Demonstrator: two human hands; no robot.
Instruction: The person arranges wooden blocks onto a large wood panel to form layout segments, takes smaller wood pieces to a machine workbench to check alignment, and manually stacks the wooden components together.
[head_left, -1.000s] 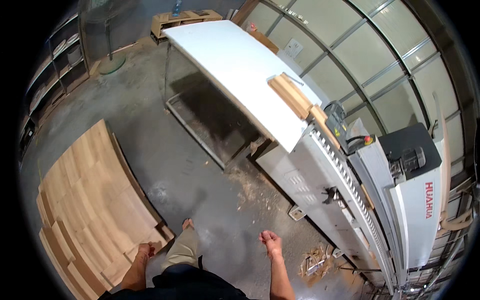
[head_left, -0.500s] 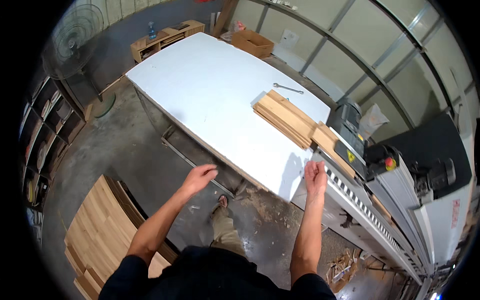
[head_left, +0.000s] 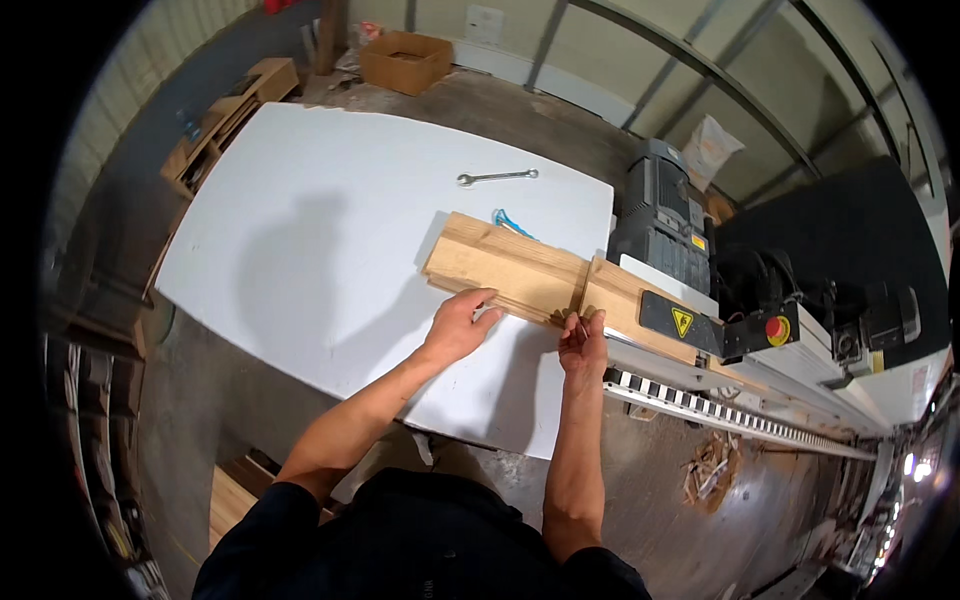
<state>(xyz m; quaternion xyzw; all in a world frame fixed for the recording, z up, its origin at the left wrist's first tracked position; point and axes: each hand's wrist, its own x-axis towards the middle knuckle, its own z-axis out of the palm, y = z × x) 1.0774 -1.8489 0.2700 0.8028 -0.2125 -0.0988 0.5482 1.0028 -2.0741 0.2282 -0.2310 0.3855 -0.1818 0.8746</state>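
A short stack of wooden boards (head_left: 505, 262) lies on the white tabletop (head_left: 330, 190). My left hand (head_left: 462, 325) is at the stack's near long edge, fingertips against the wood and thumb held apart below. At the near right corner of the stack is my right hand (head_left: 583, 345), its fingers slightly curled and spread, with no object visible in it. Just right of the stack, a separate wooden board (head_left: 640, 305) runs under the dark guard plate (head_left: 680, 318) of a machine.
A wrench (head_left: 497, 177) and a blue-handled tool (head_left: 512, 222) lie beyond the stack. The machine's grey motor (head_left: 660, 205) and red stop button (head_left: 777, 331) stand to the right. A cardboard box (head_left: 406, 62) is on the floor behind; wood scraps (head_left: 712, 475) lie at lower right.
I have moved up to the table, so it fills more of the view. Both hands have gone from beside the table to the near edge of the board stack.
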